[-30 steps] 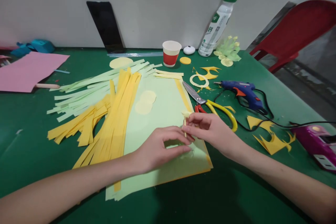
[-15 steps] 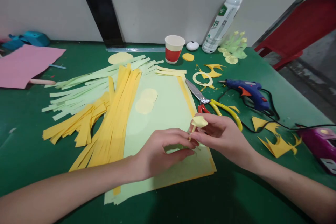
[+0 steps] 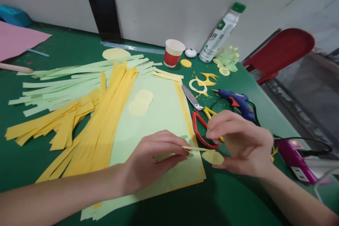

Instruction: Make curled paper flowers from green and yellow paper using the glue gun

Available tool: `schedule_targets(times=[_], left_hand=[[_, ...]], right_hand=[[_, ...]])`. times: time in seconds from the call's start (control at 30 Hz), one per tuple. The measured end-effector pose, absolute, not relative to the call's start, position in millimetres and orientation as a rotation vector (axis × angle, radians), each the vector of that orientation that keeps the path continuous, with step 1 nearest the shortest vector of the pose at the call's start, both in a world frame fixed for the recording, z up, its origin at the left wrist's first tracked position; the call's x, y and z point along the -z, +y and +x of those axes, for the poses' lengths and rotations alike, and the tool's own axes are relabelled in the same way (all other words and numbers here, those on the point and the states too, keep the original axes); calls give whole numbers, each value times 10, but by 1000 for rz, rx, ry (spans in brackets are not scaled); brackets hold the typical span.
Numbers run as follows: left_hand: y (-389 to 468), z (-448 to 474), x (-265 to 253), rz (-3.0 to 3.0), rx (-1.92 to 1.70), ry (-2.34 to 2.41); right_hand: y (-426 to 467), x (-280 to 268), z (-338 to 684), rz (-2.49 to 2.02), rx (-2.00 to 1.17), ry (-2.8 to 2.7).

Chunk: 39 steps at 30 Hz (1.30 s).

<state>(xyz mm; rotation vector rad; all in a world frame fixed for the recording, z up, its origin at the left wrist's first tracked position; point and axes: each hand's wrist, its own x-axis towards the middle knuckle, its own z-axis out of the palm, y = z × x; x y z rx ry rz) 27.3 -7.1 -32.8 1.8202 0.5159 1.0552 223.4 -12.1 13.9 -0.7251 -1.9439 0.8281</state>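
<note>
My left hand pinches one end of a thin pale yellow paper stem, which points right, nearly level. At its far end is a pale yellow rounded paper piece, possibly the flower head seen from another side. My right hand is around that end, fingers curled above and thumb below, with a gap between them. Its thumb touches the edge of the rounded piece. Beneath my left hand lie light green paper sheets with two pale yellow paper circles on them. Scissors lie beside my right hand.
Yellow paper strips and light green strips spread on the left. A blue glue gun, its cable and a purple power strip are on the right. Behind stand a paper cup and a leaning bottle.
The stem has turned from near upright to nearly level, and its rounded head has dropped lower. My right hand has moved right, its fingers off the stem. The view has shifted and tilted.
</note>
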Motion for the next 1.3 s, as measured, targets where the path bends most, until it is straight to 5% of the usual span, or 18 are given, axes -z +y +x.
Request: schedule_targets(times=[0.6, 1.3], left_hand=[[-60, 268, 333, 1942, -1224, 498], [-61, 272, 324, 1925, -1160, 531]], right_hand=[[-172, -251, 2250, -636, -402, -2187], [-169, -269, 2227, -571, -371, -2205]])
